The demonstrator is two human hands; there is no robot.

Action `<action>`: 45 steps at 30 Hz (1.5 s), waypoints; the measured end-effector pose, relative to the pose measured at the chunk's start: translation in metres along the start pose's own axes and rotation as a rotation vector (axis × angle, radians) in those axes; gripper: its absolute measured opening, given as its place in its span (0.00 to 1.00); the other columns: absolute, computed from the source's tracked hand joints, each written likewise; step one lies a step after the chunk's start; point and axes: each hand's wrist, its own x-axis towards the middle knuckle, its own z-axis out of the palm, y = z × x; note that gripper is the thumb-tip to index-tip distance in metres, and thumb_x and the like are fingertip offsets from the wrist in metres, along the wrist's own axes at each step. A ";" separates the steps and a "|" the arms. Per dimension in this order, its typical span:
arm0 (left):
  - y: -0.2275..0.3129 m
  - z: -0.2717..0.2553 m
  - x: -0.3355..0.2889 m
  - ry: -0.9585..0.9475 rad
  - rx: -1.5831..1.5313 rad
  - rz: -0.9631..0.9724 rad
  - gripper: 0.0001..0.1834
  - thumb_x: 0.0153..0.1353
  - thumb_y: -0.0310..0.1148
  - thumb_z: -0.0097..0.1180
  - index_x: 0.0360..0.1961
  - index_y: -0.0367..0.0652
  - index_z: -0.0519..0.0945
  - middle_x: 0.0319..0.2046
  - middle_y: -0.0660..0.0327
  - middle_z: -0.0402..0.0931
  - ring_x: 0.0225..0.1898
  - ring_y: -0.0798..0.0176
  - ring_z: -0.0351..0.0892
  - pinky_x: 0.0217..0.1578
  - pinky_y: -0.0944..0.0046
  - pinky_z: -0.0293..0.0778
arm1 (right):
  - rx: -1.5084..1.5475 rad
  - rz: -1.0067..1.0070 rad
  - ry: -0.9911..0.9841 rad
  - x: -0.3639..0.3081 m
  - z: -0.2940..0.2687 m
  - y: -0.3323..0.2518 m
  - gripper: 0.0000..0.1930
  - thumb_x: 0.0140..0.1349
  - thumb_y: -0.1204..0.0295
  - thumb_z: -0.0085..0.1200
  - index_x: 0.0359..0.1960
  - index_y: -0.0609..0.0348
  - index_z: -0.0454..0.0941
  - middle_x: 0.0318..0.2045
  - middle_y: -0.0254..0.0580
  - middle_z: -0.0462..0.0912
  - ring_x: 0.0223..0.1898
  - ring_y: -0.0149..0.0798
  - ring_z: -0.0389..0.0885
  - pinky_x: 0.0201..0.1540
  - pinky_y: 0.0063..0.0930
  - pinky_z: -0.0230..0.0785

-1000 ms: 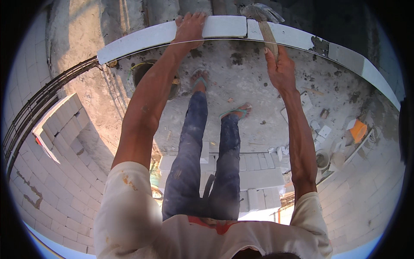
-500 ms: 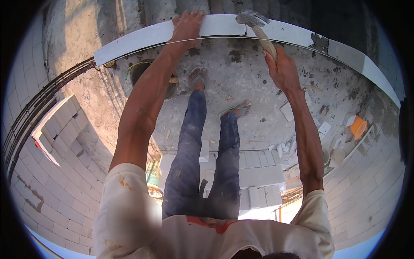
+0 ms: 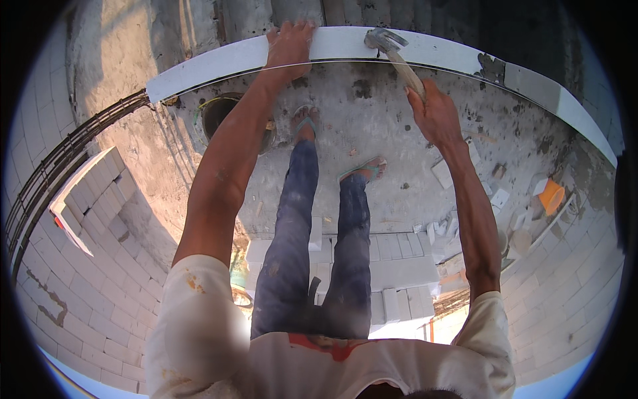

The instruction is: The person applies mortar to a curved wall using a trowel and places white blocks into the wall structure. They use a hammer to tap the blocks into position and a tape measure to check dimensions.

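A curved-looking row of white blocks [image 3: 342, 43] forms the top of a low wall across the far side. My left hand [image 3: 290, 48] lies over this row, its fingers apart and reaching to the far edge. My right hand [image 3: 435, 112] is closed round the wooden handle of a claw hammer [image 3: 407, 72]. The hammer's metal head is at the top of the blocks, right of my left hand; whether it touches them I cannot tell. A thin white string [image 3: 345, 60] runs along the row's near edge.
Below my left forearm stands a dark round bucket [image 3: 219, 114]. Stacked white blocks [image 3: 100, 193] are at the left, and more blocks [image 3: 399, 269] lie behind my legs. Steel bars [image 3: 73, 136] stretch along the left. An orange bucket [image 3: 551, 196] and block scraps are at the right.
The hammer and my right hand have come slightly nearer to me, and the hammer head sits lower over the row. My left hand has stayed in place on the blocks.
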 end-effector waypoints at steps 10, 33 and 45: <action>0.006 0.001 -0.001 0.090 -0.017 -0.005 0.37 0.56 0.24 0.65 0.69 0.50 0.72 0.67 0.57 0.74 0.68 0.49 0.71 0.70 0.35 0.58 | -0.029 -0.011 0.020 -0.003 0.007 0.006 0.17 0.76 0.59 0.53 0.46 0.65 0.75 0.27 0.63 0.84 0.28 0.65 0.85 0.30 0.53 0.75; -0.117 -0.056 -0.155 0.326 -0.346 -0.727 0.52 0.58 0.47 0.71 0.79 0.46 0.58 0.80 0.50 0.49 0.82 0.45 0.43 0.75 0.30 0.46 | 0.551 -0.060 -0.481 -0.051 -0.079 -0.356 0.25 0.80 0.52 0.47 0.61 0.65 0.71 0.32 0.42 0.80 0.27 0.32 0.80 0.32 0.30 0.76; -0.173 -0.068 -0.129 0.223 -0.444 -0.881 0.37 0.63 0.37 0.64 0.74 0.53 0.69 0.81 0.49 0.46 0.82 0.39 0.40 0.77 0.29 0.43 | -0.660 -0.806 -0.528 0.298 0.142 -0.541 0.27 0.76 0.63 0.54 0.75 0.33 0.68 0.50 0.54 0.88 0.49 0.53 0.88 0.52 0.43 0.79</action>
